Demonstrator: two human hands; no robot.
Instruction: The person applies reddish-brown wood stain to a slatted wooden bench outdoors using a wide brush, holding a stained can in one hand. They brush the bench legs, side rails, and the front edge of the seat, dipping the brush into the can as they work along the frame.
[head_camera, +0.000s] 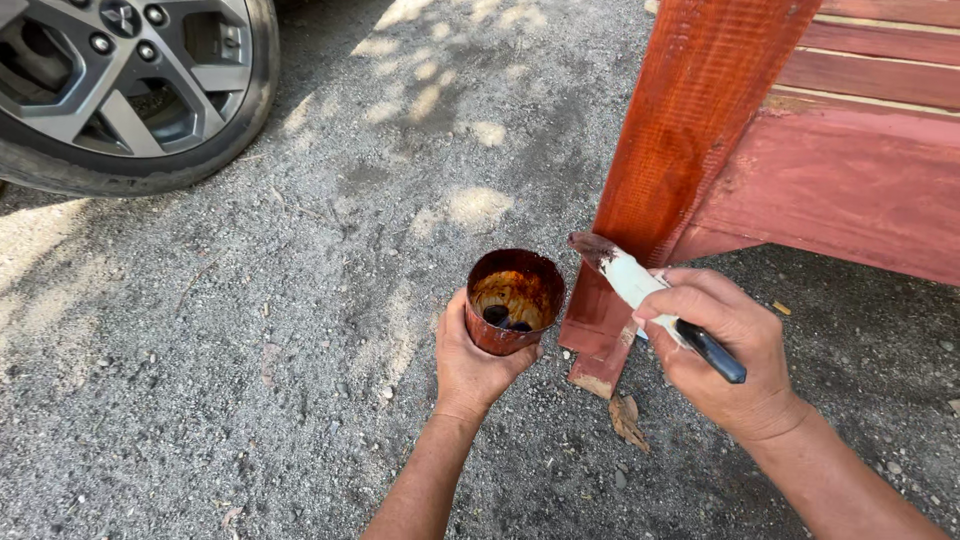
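My left hand (470, 365) grips a small round cup (513, 300) stained reddish brown, with dark liquid at its bottom. My right hand (725, 345) holds a paintbrush (640, 285) with a pale ferrule and a dark handle. Its stained bristles touch the lower part of a red-brown wooden leg (680, 140). The leg slants down to the gravel and joins a wooden frame (850, 170) of the same colour at the right. The cup is just left of the leg's foot.
Grey gravel ground (300, 350) lies all around, with patches of sun and shade. A car wheel (130, 80) with a grey alloy rim stands at the top left. A dry leaf (628, 420) lies near the leg's foot.
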